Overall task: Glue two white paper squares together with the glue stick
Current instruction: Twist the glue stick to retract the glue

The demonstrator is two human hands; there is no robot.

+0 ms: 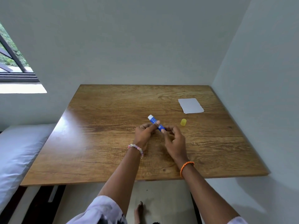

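A blue glue stick [153, 121] with its white tip uncovered is held over the middle of the wooden table [113, 143]. My left hand [144, 135] grips its blue barrel. My right hand [174, 139] pinches the lower end of the stick with thumb and fingers. The yellow cap [183, 122] lies on the table to the right of my hands. White paper squares [191, 105] lie stacked, slightly offset, at the far right of the table, apart from both hands.
Walls close in behind the table and along its right edge. A bed with a pale sheet [17, 156] runs along the left side. A window [11, 59] is at the upper left. A bare foot [139, 210] shows on the floor below the table's front edge.
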